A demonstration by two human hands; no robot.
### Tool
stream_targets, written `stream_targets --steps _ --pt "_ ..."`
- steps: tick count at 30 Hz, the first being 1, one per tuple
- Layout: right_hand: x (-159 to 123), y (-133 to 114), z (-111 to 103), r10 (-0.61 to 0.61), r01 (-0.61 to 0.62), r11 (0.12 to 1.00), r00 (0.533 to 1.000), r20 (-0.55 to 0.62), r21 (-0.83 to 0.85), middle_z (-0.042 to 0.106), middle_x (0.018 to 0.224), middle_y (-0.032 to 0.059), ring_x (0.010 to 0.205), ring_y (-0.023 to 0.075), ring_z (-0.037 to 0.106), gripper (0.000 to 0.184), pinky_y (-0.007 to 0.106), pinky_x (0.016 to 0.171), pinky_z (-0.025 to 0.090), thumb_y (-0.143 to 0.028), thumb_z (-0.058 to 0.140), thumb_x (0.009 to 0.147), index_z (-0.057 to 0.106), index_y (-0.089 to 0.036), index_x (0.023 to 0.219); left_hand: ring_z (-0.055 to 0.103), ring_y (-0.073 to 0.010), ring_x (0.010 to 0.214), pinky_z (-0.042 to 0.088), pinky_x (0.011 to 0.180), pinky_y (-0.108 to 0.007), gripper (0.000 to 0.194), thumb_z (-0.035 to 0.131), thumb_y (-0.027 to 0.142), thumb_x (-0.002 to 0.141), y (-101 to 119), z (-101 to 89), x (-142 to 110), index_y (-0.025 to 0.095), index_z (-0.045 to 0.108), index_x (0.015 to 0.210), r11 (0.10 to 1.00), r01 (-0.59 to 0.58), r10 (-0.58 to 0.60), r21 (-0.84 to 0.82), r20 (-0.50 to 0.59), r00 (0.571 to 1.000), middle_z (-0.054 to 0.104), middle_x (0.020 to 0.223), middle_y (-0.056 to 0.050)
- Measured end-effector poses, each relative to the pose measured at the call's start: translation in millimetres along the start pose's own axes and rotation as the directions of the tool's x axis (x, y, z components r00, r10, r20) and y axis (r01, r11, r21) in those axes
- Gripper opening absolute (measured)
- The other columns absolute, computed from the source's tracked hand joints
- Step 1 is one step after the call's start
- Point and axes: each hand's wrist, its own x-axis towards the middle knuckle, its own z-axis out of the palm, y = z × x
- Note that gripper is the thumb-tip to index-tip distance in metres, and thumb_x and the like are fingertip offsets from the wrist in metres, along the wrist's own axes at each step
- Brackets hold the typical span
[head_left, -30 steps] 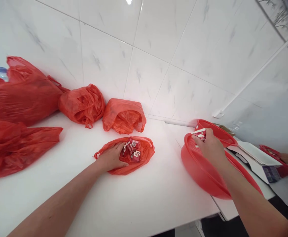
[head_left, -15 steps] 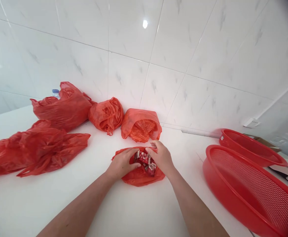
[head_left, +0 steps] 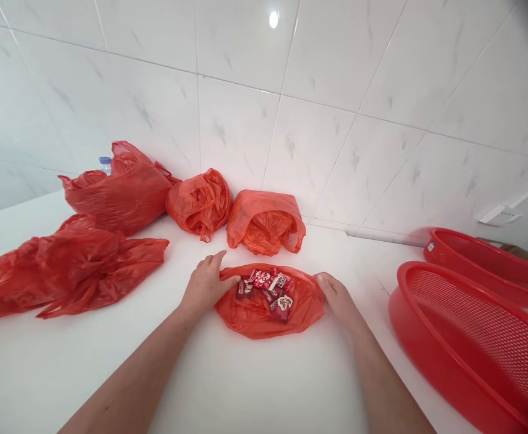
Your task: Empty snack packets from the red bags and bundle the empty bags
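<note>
In front of me a red plastic bag [head_left: 264,328] lies on the white table with its mouth spread wide. Several small dark-red and red printed packets [head_left: 270,289] sit inside it. At the bag's left edge is my left hand [head_left: 206,282], its thumb over the rim and its fingers stretched away from the thumb. My right hand [head_left: 340,295] grips the rim on the right side, thumb on top; its other fingers are partly hidden.
Behind stand two bundled red bags, one crumpled [head_left: 199,204], one folded over [head_left: 266,220]. A larger red bag [head_left: 122,193], a blue-capped bottle [head_left: 105,164] and a flattened red bag [head_left: 69,268] lie left. Red mesh baskets [head_left: 415,319] stand right, near a wall socket [head_left: 499,215].
Both hands have moved outward from over the packets to the bag's left and right edges. The bag's mouth is wider and more of the packets shows. The view has shifted slightly.
</note>
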Motion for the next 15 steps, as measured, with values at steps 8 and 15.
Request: stream_targets --steps 8,15 --pt "-3.4 0.0 -14.6 0.194 -0.263 0.942 0.934 0.300 0.207 0.064 0.073 -0.0009 0.055 0.0128 0.054 0.037 0.024 0.047 0.039 -0.036 0.067 0.070 0.058 -0.020 0.102 0.063 -0.0181 0.069 0.047 0.061 -0.027 0.046 0.060 0.037 0.072 -4.7 1.8 2.7 0.025 0.056 0.116 0.767 0.317 -0.279 -0.558 0.156 0.948 0.065 0.081 -0.001" --pt "4.7 6.4 -13.3 0.278 -0.219 0.863 0.958 -0.068 0.455 0.055 0.058 -0.0040 0.052 0.0106 0.049 0.030 0.023 0.048 0.039 -0.045 0.067 0.069 0.051 -0.020 0.065 0.063 -0.0129 0.065 0.051 0.064 -0.025 0.046 0.076 0.028 0.060 -0.6 1.2 7.7 0.017 0.057 0.101 0.082 0.310 -0.278 -0.947 0.277 0.920 0.067 0.078 0.000"
